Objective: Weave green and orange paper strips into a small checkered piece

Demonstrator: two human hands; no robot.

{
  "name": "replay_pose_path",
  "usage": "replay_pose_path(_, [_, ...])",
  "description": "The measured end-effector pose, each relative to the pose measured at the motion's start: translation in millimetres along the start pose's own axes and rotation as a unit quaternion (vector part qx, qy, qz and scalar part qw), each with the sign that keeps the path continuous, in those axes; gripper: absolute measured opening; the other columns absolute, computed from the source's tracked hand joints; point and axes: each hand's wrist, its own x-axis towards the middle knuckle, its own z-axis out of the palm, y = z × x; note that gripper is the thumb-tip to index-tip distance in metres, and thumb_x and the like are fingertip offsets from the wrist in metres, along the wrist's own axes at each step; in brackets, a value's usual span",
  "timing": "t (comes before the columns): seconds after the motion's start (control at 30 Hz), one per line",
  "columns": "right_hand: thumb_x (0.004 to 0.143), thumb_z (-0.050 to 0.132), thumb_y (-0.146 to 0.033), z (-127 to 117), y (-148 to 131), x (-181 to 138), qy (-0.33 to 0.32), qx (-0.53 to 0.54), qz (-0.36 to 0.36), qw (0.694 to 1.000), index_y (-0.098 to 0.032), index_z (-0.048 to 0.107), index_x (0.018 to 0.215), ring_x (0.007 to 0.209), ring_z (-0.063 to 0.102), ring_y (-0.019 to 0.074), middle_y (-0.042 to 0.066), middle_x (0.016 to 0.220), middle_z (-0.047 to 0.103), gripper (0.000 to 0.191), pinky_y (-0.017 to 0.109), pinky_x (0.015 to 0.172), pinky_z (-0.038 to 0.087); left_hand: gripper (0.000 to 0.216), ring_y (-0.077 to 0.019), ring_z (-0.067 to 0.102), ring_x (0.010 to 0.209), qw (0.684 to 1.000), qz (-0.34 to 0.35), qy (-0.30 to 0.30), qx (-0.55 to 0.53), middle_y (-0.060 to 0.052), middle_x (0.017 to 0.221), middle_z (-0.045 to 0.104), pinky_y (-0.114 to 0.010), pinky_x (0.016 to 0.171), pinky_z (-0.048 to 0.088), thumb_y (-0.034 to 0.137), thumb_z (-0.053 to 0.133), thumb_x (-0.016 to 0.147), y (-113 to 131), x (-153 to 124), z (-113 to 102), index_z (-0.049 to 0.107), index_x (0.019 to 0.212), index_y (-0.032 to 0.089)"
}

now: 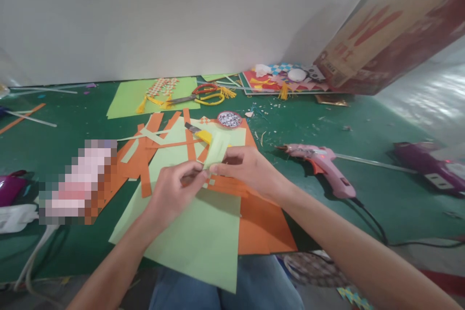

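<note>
My left hand [176,191] and my right hand [245,167] meet over a pile of paper and pinch a light green paper strip [217,151] between their fingertips. Orange strips [225,185] woven with green lie right under the fingers. Beneath them spread a large light green sheet [203,242] and an orange sheet [263,225]. A yellow utility knife [199,133] rests on the papers just beyond the hands. More loose orange strips [145,162] lie to the left.
A pink glue gun [329,169] with a black cord lies to the right, a purple one [432,167] farther right. Orange-handled scissors [198,94] lie on a green sheet at the back. A small round dish [229,119], craft pieces [286,80] and a leaning cardboard box [395,29] stand behind.
</note>
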Motion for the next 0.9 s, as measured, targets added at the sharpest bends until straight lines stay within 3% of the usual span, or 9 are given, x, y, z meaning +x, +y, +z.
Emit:
replay_pose_path(0.1, [0.065, 0.072, -0.047, -1.0, 0.6, 0.8, 0.013, -0.025, -0.003, 1.000, -0.016, 0.057, 0.057, 0.055, 0.042, 0.0091, -0.003, 0.057, 0.052, 0.035, 0.025, 0.053, 0.033, 0.021, -0.0096, 0.051, 0.053, 1.000, -0.008, -0.006, -0.006, 0.003, 0.059, 0.056, -0.019, 0.049, 0.038, 0.031, 0.054, 0.082, 0.0, 0.6, -0.3, 0.052, 0.066, 0.018])
replay_pose_path(0.27, [0.066, 0.070, -0.049, 0.3, 0.6, 0.8, 0.011, -0.018, 0.005, 1.000, -0.016, 0.058, 0.058, 0.053, 0.039, 0.0083, -0.003, 0.055, 0.048, 0.036, 0.025, 0.051, 0.030, 0.032, -0.0079, 0.029, 0.047, 0.999, -0.012, -0.026, 0.024, 0.006, 0.050, 0.031, -0.020, 0.042, 0.023, 0.035, 0.052, 0.082, 1.7, 1.0, -0.3, 0.042, 0.056, 0.018])
replay_pose_path(0.4, [0.065, 0.071, -0.049, 0.3, 0.1, 0.6, 0.007, -0.023, 0.004, 1.000, -0.016, 0.057, 0.055, 0.050, 0.033, 0.0064, -0.005, 0.052, 0.043, 0.038, 0.023, 0.046, 0.025, 0.036, -0.0080, 0.024, 0.047, 0.999, -0.004, -0.019, 0.033, 0.006, 0.052, 0.026, -0.021, 0.041, 0.021, 0.035, 0.051, 0.082, 2.2, 0.9, -0.8, 0.036, 0.055, 0.019])
replay_pose_path(0.57, [0.066, 0.074, -0.041, -3.6, -1.4, 0.6, -0.036, -0.020, 0.001, 0.999, -0.016, 0.064, 0.062, 0.056, 0.045, 0.0077, -0.003, 0.060, 0.057, 0.027, 0.022, 0.051, 0.032, 0.038, -0.0077, 0.028, 0.045, 1.000, 0.003, 0.014, 0.003, 0.006, 0.051, 0.027, -0.019, 0.042, 0.034, 0.038, 0.053, 0.083, 0.2, 1.0, -1.4, 0.036, 0.055, 0.020])
replay_pose_path(0.67, [0.067, 0.072, -0.039, -6.6, -1.9, 0.9, -0.058, -0.017, 0.007, 0.998, -0.016, 0.063, 0.061, 0.055, 0.045, 0.0068, -0.004, 0.059, 0.056, 0.025, 0.022, 0.051, 0.032, 0.039, -0.0073, 0.031, 0.044, 0.999, -0.016, 0.031, -0.024, 0.007, 0.050, 0.026, -0.019, 0.047, 0.044, 0.038, 0.054, 0.082, 1.0, 1.8, -1.5, 0.033, 0.054, 0.020])
replay_pose_path(0.8, [0.074, 0.066, -0.036, -8.6, -4.1, 0.6, -0.098, -0.073, 0.014, 0.992, -0.017, 0.057, 0.054, 0.047, 0.040, 0.0055, -0.006, 0.049, 0.049, 0.029, 0.022, 0.047, 0.028, 0.036, -0.0076, 0.033, 0.044, 0.997, -0.032, 0.054, -0.040, 0.006, 0.050, 0.028, -0.018, 0.043, 0.044, 0.033, 0.054, 0.081, 5.6, 2.9, -2.5, 0.034, 0.054, 0.020])
replay_pose_path(0.9, [0.075, 0.064, -0.034, -11.6, -7.5, -2.6, -0.125, -0.077, 0.044, 0.988, -0.018, 0.052, 0.051, 0.046, 0.047, 0.0066, -0.004, 0.049, 0.055, 0.031, 0.022, 0.048, 0.034, 0.035, -0.0076, 0.036, 0.044, 0.996, -0.044, 0.058, -0.056, 0.006, 0.050, 0.030, -0.018, 0.045, 0.047, 0.035, 0.055, 0.079, 8.3, 1.1, -3.4, 0.036, 0.054, 0.020])
